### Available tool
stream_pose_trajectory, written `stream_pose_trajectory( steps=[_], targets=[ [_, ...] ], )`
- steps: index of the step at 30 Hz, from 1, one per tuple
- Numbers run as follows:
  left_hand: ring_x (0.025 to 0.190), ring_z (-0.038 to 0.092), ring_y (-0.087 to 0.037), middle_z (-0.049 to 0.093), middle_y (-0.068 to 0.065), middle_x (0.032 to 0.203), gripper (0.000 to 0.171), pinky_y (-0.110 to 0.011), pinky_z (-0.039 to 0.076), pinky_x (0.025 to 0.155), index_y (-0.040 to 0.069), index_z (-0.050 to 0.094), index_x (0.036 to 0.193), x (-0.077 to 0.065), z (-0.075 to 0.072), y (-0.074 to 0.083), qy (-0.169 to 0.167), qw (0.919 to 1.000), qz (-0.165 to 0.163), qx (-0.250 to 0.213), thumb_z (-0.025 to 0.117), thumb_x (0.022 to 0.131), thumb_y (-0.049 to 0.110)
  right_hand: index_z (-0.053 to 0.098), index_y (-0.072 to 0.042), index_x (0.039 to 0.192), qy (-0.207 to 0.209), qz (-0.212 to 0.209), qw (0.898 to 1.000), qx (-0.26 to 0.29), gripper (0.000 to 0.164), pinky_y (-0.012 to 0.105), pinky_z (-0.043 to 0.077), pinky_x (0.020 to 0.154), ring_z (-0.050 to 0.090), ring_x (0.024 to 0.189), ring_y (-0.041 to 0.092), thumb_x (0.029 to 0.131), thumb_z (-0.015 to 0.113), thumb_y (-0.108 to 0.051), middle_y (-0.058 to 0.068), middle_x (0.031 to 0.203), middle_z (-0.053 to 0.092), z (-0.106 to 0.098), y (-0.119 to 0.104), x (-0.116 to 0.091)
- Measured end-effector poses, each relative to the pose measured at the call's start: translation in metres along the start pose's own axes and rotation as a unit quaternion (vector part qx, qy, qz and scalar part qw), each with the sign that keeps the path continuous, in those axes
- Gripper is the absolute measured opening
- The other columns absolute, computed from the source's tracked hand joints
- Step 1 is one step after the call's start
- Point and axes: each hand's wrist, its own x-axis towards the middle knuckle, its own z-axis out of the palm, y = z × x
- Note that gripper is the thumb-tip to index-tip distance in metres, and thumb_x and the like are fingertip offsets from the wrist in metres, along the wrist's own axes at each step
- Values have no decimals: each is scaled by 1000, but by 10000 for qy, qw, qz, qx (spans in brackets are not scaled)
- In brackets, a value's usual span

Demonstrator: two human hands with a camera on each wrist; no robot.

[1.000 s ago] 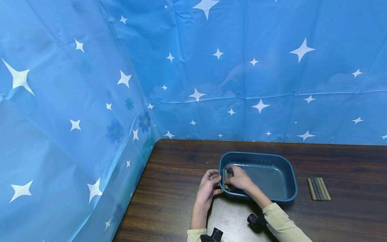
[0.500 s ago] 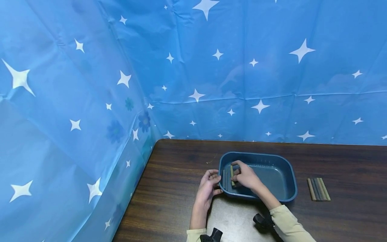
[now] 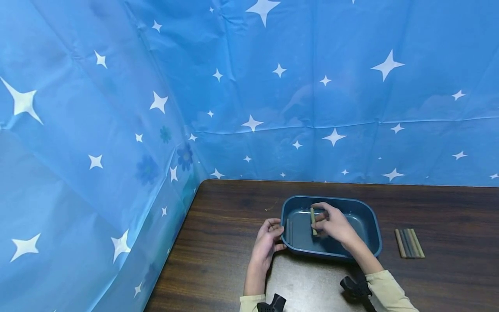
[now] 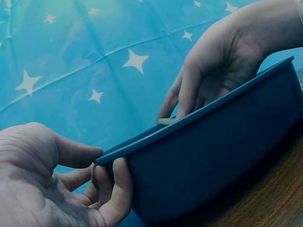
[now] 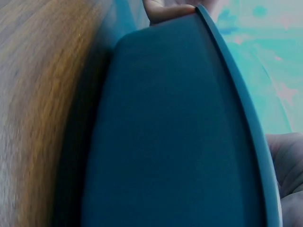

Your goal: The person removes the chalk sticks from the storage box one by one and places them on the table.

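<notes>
The blue tub (image 3: 302, 229) could tilt if the left hand (image 3: 269, 237), fingers pinching its left rim, pulled; inside it, the right hand (image 3: 334, 222) pinches a greenish stick (image 3: 313, 216), which a loose grip could drop.

Blue cloth backdrop (image 3: 288, 99) behind table (image 3: 226, 221) and on left; creased, white four-point stars (image 3: 387, 66), few flowers (image 3: 147, 170) near the fold. Tabletop dark wood-grain, far-left corner rounded. Glare patch (image 3: 300, 281) near side.
</notes>
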Motion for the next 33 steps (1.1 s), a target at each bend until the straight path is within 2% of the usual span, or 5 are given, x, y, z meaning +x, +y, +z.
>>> stream_pose_trajectory(
  steps=[6,12,22,33],
  targets=[
    [77,56,-14,57,-6,98,24,-26,51,60,1,53,123,1,0,1,33,10000,-13,27,58,99,3,42,8,149,128,39,9999,49,58,50,61,77,69,90,30,95,64,2,26,112,63,-12,0,-7],
    [78,56,-15,57,-7,99,26,-27,51,60,0,52,125,1,0,1,69,9999,-32,108,58,100,4,38,9,150,163,22,9998,139,60,52,61,80,70,94,34,96,64,3,31,117,61,-21,1,-13],
    [78,56,-15,57,-6,98,27,-27,51,60,-2,52,126,0,1,0,72,9999,4,104,58,100,4,38,10,150,305,71,9995,-10,61,51,61,79,71,95,35,97,65,0,33,120,59,-33,6,-16],
    [78,56,-15,57,-6,98,26,-26,51,60,-1,52,125,2,0,-1,71,10000,-11,66,57,100,3,34,11,152,422,72,9991,66,62,52,61,80,70,94,31,99,63,-1,33,122,57,-56,10,-24]
  ],
)
